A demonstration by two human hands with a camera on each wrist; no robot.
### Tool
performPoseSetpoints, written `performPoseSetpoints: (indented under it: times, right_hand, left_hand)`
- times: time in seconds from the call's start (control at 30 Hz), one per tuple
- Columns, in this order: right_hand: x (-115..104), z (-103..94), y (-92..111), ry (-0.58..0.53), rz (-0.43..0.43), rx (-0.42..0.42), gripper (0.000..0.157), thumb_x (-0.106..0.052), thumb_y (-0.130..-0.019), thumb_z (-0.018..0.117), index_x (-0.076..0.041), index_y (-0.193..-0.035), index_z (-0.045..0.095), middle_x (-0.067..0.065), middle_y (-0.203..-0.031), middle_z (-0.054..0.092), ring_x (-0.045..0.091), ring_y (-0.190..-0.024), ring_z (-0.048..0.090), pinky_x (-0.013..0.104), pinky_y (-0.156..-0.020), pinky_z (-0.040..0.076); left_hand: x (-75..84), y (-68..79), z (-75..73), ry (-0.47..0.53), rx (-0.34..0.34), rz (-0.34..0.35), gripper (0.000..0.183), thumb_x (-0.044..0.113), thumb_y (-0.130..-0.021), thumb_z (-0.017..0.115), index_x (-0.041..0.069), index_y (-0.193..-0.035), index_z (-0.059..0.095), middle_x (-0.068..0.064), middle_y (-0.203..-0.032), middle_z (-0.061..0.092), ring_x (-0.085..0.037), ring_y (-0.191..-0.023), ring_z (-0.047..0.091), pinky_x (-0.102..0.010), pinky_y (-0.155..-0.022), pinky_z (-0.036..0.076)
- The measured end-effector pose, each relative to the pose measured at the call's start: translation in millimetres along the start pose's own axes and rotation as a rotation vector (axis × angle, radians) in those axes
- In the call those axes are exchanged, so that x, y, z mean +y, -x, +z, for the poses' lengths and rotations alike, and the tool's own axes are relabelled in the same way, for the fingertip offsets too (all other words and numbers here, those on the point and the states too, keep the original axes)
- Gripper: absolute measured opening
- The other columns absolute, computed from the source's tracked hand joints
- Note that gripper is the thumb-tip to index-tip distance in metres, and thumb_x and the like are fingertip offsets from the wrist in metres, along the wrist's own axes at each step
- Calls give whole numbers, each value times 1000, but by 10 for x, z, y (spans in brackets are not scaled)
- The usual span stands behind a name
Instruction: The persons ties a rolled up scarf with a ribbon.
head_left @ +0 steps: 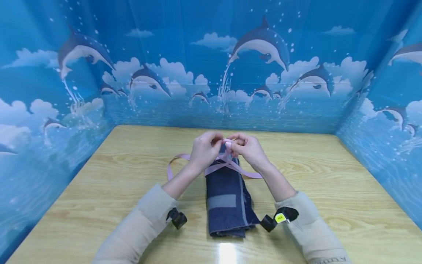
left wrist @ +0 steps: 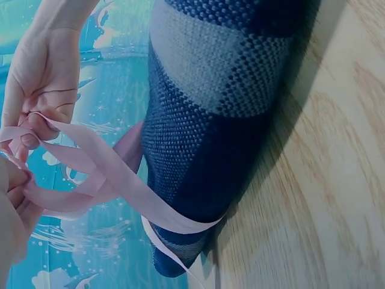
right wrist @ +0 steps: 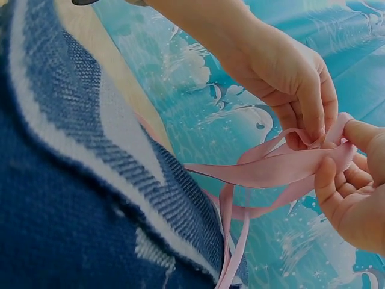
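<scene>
A folded, navy-and-grey checked woven cloth lies lengthwise on the table. Around its far part runs a pink ribbon, whose loops rise off the cloth toward both hands. My left hand pinches the ribbon between thumb and fingers above the cloth's far end. Close beside it, my right hand grips another part of the ribbon, with a loop stretched between the hands in the right wrist view. Fingers partly hide where the ribbon strands cross.
Light wood-grain table surrounds the cloth. A loose ribbon curve extends left of it. Behind and at both sides hangs a blue curtain printed with dolphins. Black wrist cameras sit on both sleeves near the cloth.
</scene>
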State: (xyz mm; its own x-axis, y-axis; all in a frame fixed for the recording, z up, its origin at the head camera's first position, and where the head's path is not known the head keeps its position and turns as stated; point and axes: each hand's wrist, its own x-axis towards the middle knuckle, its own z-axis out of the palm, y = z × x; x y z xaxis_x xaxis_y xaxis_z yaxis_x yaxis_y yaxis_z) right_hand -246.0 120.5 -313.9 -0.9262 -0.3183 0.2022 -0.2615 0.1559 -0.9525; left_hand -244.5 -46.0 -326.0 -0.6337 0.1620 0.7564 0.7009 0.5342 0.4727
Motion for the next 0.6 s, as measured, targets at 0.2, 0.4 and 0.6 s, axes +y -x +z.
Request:
performPoseSetpoints:
  times: [0.2,0.4,0.6]
  right_hand:
    - [15,-10,4,25,-85,42,33,-11,-90,59,2,-120,58,14,-79,64,20,-60,58,31,-55,49]
    - [12,-3,14,29,-112,72,26,-9,-92,55,6,-112,63,4,-86,65,11,-63,57,27,-56,47]
    - [16,-11,18,35,-137,62,20,-6,-91,56,8,-103,64,2,-91,61,13,-67,52,28,-58,45]
  left_hand:
    - [12,5,-6,-6,-54,-47,6,-3,-81,62,1,-82,67,-9,-75,65,-16,-64,58,-27,-59,49]
    - [9,16,4,-1,-98,-73,6,-2,-81,61,1,-82,67,-8,-75,65,-17,-65,58,-27,-60,49]
    - [-7,21,11,3,-121,-103,4,-1,-81,62,1,-81,66,-8,-74,65,-16,-63,58,-27,-58,48]
